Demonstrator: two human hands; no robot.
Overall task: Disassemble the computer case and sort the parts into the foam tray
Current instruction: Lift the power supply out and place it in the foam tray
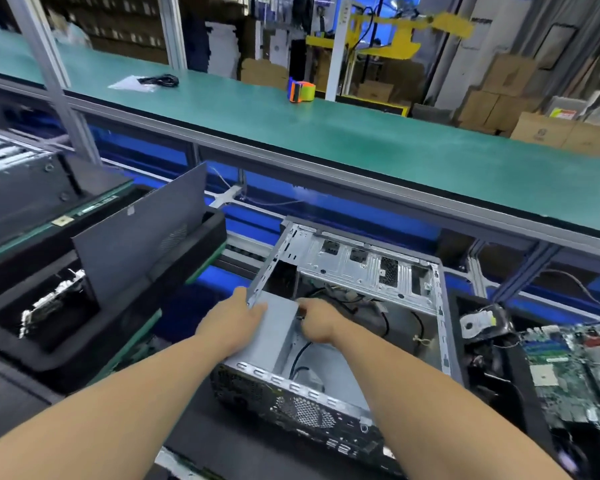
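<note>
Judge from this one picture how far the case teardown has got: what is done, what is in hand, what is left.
Done: the side panel stands in the black foam tray at left, and a motherboard lies at right. In hand: the left hand rests on the open computer case, while the right hand grips something dark inside. Left: black cables and the metal drive cage remain.

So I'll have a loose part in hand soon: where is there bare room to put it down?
The green shelf is bare between the tape dispenser and the cardboard boxes. It is crowded around the computer case: foam tray left, circuit board right.
</note>
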